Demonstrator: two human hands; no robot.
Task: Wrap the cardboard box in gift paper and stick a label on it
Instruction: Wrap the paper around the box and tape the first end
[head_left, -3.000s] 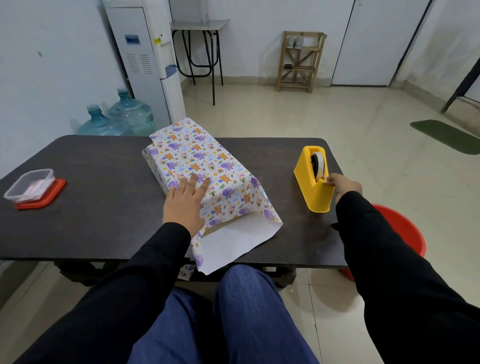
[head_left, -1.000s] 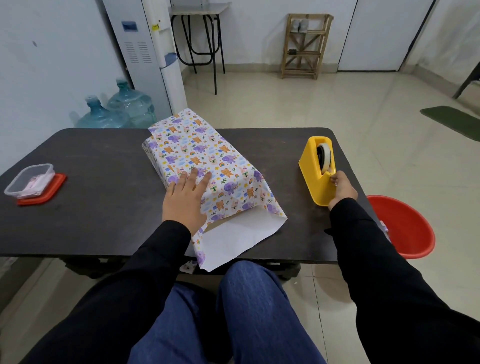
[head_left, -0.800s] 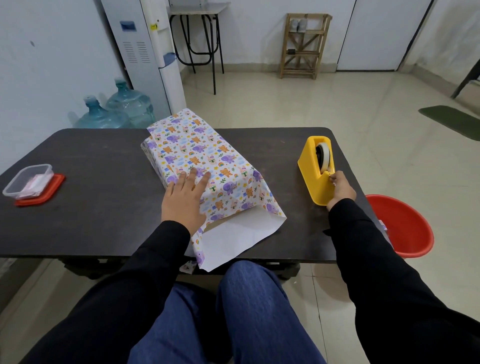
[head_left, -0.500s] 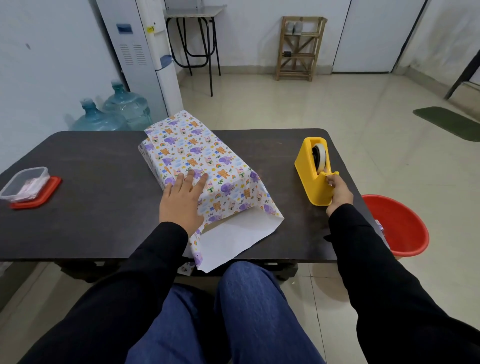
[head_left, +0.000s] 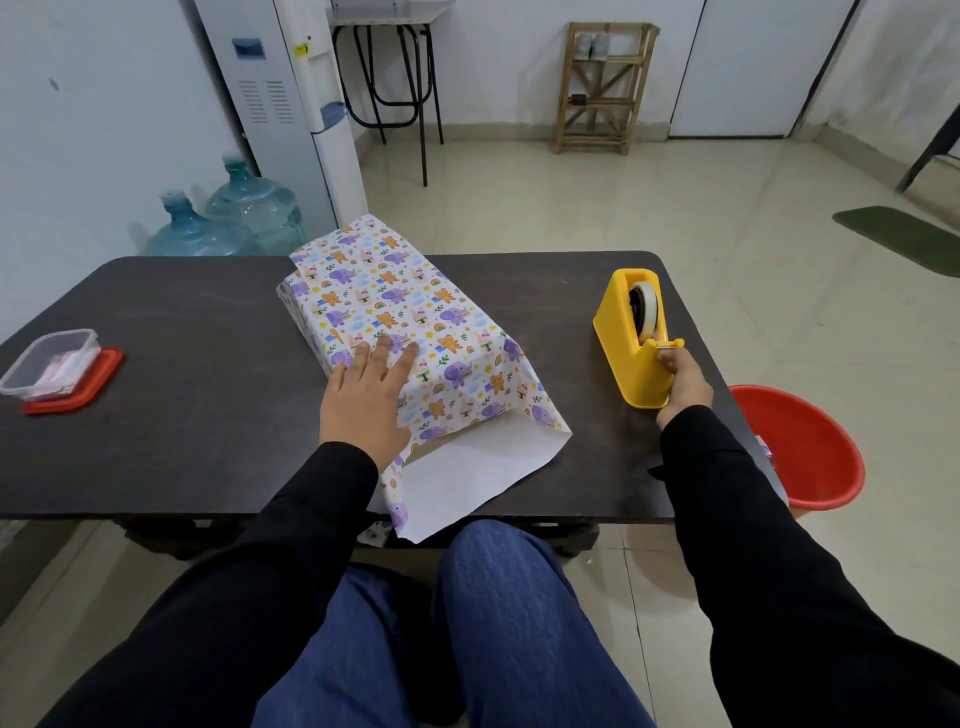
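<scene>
Two hands at a dark worktop (head_left: 182, 415) in a white-walled, tiled room.
Flat, fingers straight, the left hand (head_left: 363, 400) rests on the gift-wrapped box (head_left: 395, 312) at frame centre; the right hand (head_left: 683, 382) grips the yellow tape dispenser (head_left: 631, 338) at right, with a red bucket (head_left: 810, 447) on the floor beside it.

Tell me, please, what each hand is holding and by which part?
The right hand pinches the yellow tape dispenser at its cutter end, seemingly the tape's free end. The left hand holds nothing; it presses flat on the gift paper.
</scene>
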